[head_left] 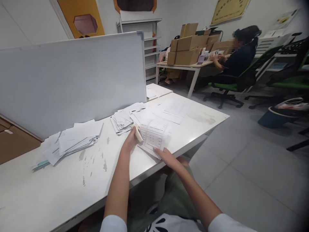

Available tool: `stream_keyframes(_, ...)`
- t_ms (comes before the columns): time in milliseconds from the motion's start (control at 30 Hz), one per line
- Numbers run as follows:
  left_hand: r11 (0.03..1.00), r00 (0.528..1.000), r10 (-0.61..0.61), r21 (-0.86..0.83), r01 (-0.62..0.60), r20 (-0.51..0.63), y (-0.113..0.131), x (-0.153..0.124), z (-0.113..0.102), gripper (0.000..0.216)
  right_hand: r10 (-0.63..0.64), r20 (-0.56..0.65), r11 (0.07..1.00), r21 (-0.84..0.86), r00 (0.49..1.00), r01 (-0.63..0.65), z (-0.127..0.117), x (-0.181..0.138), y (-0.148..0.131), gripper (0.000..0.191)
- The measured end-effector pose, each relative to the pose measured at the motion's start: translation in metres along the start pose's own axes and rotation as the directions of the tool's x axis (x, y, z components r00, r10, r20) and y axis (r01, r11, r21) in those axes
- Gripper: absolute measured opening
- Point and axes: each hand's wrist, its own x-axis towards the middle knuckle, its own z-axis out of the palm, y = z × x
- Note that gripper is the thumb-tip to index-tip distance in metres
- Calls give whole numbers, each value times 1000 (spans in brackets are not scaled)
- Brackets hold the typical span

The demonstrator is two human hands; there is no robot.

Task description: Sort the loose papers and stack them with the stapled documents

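Mid-frame, left hand [131,138] is gripping a cream block [138,134], right hand [166,157] is pinching the sheet [154,135], probably keeping it steady.

Held sheet [153,134]: lettering too small to read. Wall sign [229,12] cut off by top edge.

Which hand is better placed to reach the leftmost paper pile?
Probably the left hand: it's nearer that paper pile; the right hand is farther, thumb on the printed sheet. The left does hold a pale block, though.
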Motion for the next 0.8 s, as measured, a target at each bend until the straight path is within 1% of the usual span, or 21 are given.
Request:
stream_keyframes(67,996,995,72,54,-68,-64,0,0,-3,32,-51,-13,998,39,999,51,2,0,5,65)
stream_keyframes(133,994,992,90,74,-84,-90,0,1,-6,36,-82,-6,996,31,997,82,4,0,10,69)
stream_keyframes(233,994,988,107,24,-105,-111,1,1,-8,41,-105,6,994,-9,994,105,5,-1,14,70)
stream_keyframes(300,994,989,97,-33,-101,-112,2,2,-8,39,-116,3,993,-26,993,116,5,-2,13,71)
stream_keyframes(367,995,993,66,-68,-73,-97,1,1,-8,33,-127,-7,992,-27,992,127,5,-3,11,71)
stream_keyframes(467,999,998,15,-47,-18,-61,-1,0,-8,28,-127,-10,992,-15,992,127,3,-6,8,71)
stream_keyframes(600,999,999,-51,9,51,-9,-4,-5,-5,36,-165,0,986,6,986,165,4,-6,7,74)
stream_keyframes(700,996,997,-73,60,71,21,-3,-9,-3,42,-183,1,983,25,983,183,4,-5,9,79)
stream_keyframes(800,992,996,-85,97,81,40,-1,-12,-1,38,-171,-1,984,47,985,170,4,-3,10,81)
